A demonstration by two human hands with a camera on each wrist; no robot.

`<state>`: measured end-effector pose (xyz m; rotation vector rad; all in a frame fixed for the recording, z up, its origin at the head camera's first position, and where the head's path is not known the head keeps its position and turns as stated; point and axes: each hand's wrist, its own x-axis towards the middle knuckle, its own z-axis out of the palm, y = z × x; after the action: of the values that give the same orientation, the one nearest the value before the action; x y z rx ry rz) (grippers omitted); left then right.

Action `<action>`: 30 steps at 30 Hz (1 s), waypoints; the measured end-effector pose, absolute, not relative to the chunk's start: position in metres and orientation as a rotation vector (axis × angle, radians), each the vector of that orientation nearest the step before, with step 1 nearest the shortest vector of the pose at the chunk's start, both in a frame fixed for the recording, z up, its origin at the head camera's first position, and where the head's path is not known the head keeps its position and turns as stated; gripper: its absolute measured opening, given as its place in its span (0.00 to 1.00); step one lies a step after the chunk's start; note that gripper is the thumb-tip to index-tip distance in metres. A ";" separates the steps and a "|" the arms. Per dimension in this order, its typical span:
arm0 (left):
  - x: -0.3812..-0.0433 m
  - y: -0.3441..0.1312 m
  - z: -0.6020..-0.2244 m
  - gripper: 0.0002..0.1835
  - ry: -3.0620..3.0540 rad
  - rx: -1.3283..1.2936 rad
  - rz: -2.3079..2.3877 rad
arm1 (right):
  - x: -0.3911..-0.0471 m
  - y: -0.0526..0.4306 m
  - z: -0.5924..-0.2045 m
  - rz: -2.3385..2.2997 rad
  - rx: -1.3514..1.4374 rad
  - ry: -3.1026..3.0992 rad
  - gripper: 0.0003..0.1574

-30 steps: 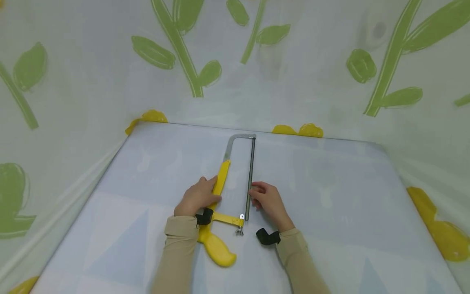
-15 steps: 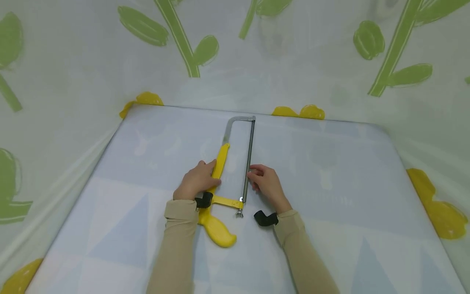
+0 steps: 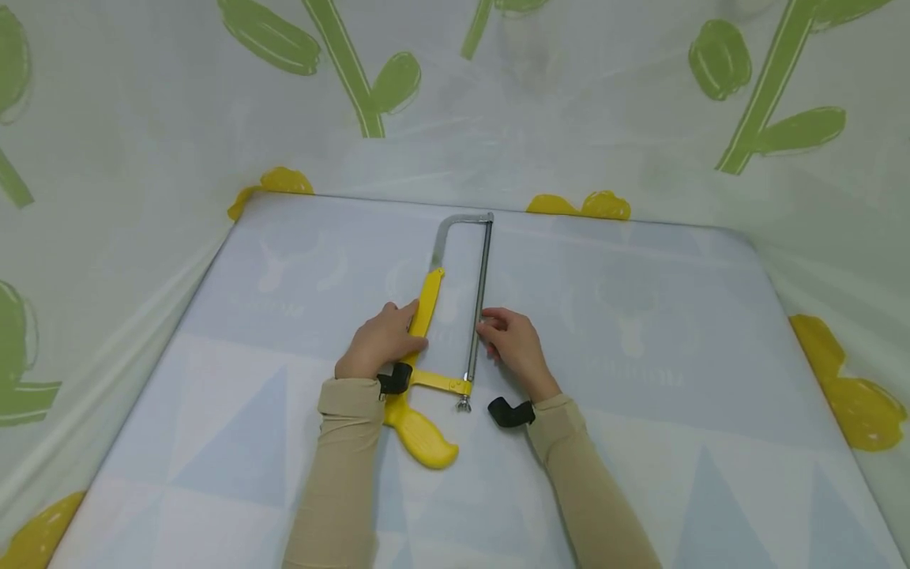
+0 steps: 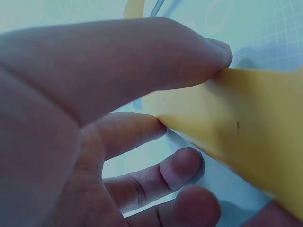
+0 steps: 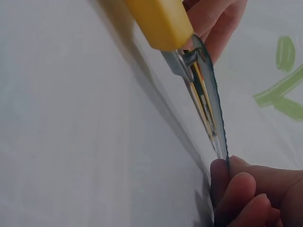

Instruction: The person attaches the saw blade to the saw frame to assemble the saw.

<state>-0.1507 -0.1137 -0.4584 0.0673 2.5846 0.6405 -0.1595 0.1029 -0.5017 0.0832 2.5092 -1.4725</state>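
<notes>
A hacksaw [image 3: 426, 304] with a yellow handle [image 3: 426, 439] and silver front arm lies over the tabletop, its front end pointing away. My left hand [image 3: 380, 340] holds the yellow back of the frame; in the left wrist view the thumb and a finger pinch the yellow bar [image 4: 251, 118]. Between the thumb and fingers of my right hand [image 3: 519, 345] is the thin toothed blade [image 3: 484, 273], gripped partway along. In the right wrist view the blade's near end [image 5: 201, 47] sits right at the holder's pin. A wing nut [image 3: 464, 405] sticks out below the holder.
The table [image 3: 640, 332] wears a pale blue and white patterned cover. Behind it hangs a white curtain [image 3: 569, 103] with green leaves and yellow flowers. Black wrist mounts [image 3: 510, 412] are strapped at both cuffs.
The blade's near end has shifted left, from beside the holder onto it. Both hands keep their grips. The head view has tilted down, so everything sits higher.
</notes>
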 end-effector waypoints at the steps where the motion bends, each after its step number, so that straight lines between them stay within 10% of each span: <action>1: -0.151 -0.114 -0.458 0.41 2.586 0.065 0.639 | -0.160 0.103 -0.502 -1.463 0.072 2.523 0.20; 30: -0.147 -0.106 -0.458 0.40 2.634 0.043 0.527 | -0.158 0.104 -0.499 -1.415 0.061 2.556 0.23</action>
<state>-0.1474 -0.1055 -0.4579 0.0433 2.6339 0.5271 -0.1584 0.1041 -0.4992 0.0612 2.5559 -1.4145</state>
